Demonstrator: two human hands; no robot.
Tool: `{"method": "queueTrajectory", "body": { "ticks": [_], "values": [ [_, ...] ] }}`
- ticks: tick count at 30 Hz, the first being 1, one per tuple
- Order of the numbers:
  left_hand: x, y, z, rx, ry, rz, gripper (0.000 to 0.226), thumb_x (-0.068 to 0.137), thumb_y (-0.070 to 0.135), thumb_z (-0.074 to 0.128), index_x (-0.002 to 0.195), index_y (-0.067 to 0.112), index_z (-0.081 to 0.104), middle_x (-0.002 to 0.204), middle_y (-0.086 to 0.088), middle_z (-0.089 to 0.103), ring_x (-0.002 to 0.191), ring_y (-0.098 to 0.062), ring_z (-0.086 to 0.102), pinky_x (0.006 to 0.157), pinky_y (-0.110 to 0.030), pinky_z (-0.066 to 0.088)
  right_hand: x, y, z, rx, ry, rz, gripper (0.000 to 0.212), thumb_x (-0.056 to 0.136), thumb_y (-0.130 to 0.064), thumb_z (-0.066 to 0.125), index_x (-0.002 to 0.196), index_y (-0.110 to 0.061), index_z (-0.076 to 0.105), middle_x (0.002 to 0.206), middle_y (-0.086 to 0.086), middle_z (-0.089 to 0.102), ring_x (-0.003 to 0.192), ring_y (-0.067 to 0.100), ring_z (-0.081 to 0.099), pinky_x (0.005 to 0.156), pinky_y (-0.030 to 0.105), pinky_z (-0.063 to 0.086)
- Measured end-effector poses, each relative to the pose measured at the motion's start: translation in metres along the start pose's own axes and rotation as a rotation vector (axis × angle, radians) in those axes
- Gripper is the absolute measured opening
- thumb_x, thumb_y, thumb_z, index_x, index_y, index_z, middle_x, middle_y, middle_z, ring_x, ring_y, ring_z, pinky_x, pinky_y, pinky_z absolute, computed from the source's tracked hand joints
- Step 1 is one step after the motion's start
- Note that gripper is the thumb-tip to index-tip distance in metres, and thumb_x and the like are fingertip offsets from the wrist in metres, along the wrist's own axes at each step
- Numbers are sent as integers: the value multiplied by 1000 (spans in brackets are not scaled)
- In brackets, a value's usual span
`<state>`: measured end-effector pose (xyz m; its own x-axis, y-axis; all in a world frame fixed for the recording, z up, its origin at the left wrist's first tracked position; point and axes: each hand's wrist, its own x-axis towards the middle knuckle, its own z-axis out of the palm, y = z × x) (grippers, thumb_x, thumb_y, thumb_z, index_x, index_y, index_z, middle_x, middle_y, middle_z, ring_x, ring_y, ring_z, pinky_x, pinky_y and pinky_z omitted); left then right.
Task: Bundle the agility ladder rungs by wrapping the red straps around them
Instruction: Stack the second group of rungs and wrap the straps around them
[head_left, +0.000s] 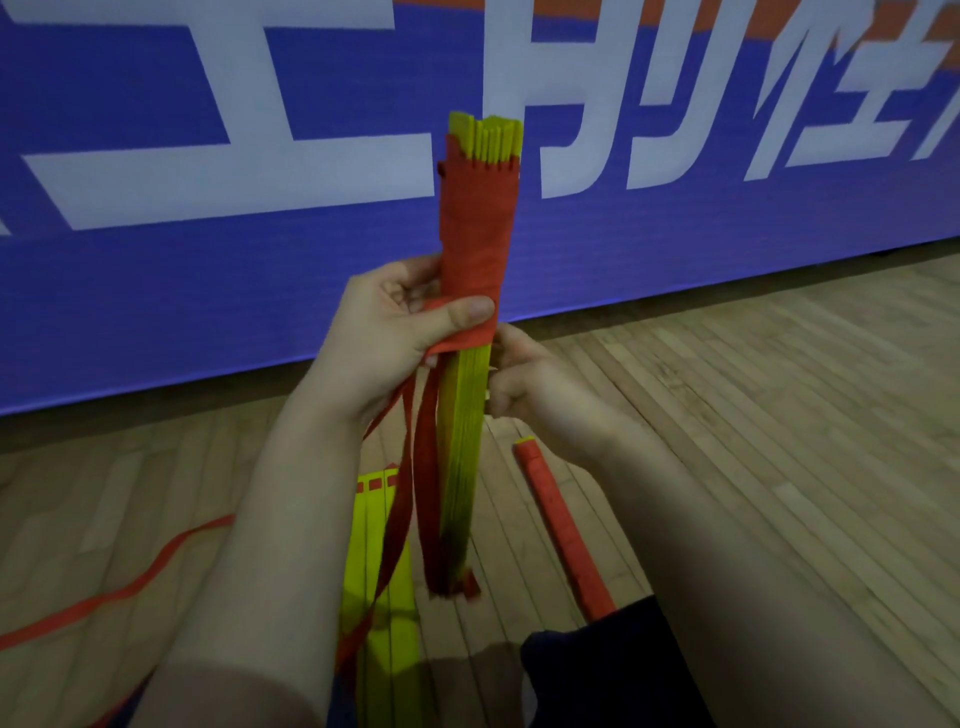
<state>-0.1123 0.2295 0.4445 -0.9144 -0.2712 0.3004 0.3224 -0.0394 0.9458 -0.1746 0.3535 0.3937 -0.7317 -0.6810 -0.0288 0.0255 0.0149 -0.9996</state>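
Two curled grips on upright rung bundle (464, 415): left hand (384, 332) over red strap (475, 234), right hand (530, 389) lower.

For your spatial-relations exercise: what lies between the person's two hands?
Head view: the yellow rungs, partly wrapped in red strap, stand between the left hand and right hand.

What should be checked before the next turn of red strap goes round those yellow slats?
1. Left hand pins the lowest turn of the red strap under its thumb: ok.
2. Right hand grip on the yellow rungs: cannot tell, its fingers are hidden behind the bundle.
3. Wrapped upper part lies flat and snug: ok.
4. Lower half of the rungs covered: not ok, bare.
5. Loose tail free of tangles: cannot tell, it runs down behind the forearm.
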Motion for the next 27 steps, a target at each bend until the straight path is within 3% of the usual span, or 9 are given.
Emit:
{"method": "queueTrajectory", "body": {
  "ticks": [2,4,7,9,11,14,19,23,27],
  "values": [
    [2,-1,5,27,108,2,34,75,-1,74,107,6,65,81,0,73,65,-6,66,65,-27,55,0,4,8,-95,8,-57,72,53,-6,58,124,-11,46,106,20,61,96,28,62,78,42,51],
    [4,-4,8,63,193,5,29,74,4,77,97,17,66,77,7,74,72,-8,68,72,-38,53,1,10,21,-179,95,-146,63,61,-10,68,117,-17,40,94,7,59,84,16,62,71,38,52],
    [7,-8,9,95,260,5,27,74,10,79,96,20,66,80,7,73,76,-7,70,70,-32,56,8,20,30,-270,316,-264,47,78,-10,73,112,-15,40,92,1,60,86,16,63,76,38,54],
    [7,-9,10,89,265,18,26,75,10,79,97,17,65,79,7,72,73,-5,69,64,-25,55,10,20,30,-283,398,-255,41,79,-8,67,110,-16,41,94,5,62,91,23,63,83,48,51],
    [7,-9,11,103,245,11,26,76,11,78,98,16,65,77,9,72,71,-3,69,59,-20,55,11,17,26,-199,388,-177,40,75,-7,63,109,-16,44,98,12,62,92,27,62,86,53,49],
    [6,-4,8,119,132,-41,28,78,8,75,104,11,64,74,9,72,62,-2,66,50,-15,48,7,10,20,-150,325,-149,41,79,4,60,114,-9,45,98,12,60,88,22,60,85,46,49],
    [4,2,-14,86,-110,-126,45,70,12,72,114,6,63,104,1,72,74,-8,68,63,-17,52,-1,7,12,-189,260,-197,34,83,2,56,112,-11,43,88,5,55,77,13,55,71,39,48],
    [3,1,-25,103,-89,-186,49,63,12,74,110,6,61,107,-6,69,72,-11,71,65,-19,55,-1,4,8,-187,266,-195,32,84,0,58,102,-21,42,80,6,50,72,15,50,66,37,42],
    [1,6,-37,269,-85,-240,38,59,18,77,92,7,60,79,-3,68,58,-7,66,51,-16,50,-4,-1,2,-167,218,-161,31,85,1,59,103,-16,39,82,7,46,74,17,47,67,37,40]
  ]
}}
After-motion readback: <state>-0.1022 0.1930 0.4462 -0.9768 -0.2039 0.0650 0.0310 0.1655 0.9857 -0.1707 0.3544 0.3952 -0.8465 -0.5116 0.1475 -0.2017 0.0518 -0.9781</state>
